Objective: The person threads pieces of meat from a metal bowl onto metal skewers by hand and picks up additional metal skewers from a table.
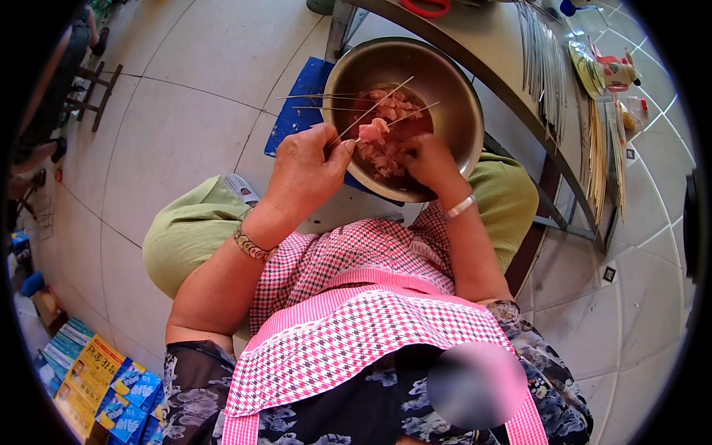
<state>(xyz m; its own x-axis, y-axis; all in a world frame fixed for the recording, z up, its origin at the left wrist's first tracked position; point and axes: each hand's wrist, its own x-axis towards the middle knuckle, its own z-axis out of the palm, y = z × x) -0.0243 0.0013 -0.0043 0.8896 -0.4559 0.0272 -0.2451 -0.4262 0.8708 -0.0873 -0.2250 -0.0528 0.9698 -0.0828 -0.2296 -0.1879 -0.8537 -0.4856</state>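
A wide metal basin (467,117) sits in front of me, tilted in view, with raw pink meat pieces (384,158) and reddish liquid inside. My left hand (311,167) pinches a thin skewer at the basin's left side. A chunk of meat (373,130) is threaded near my left fingertips, and two skewer lengths (389,97) fan out past them over the basin. My right hand (433,164) reaches into the basin among the loose meat; its fingertips are partly hidden, so its grip is unclear. More skewers (311,97) lie across the left rim, their inner ends at the meat.
A table (473,33) curves along the right, holding metal skewers (542,72), bamboo skewers (597,161) and red-handled scissors (425,6). Something flat and blue (297,105) lies under the basin. Cartons (94,378) stand at lower left; a stool (94,92) and another person's legs are at upper left.
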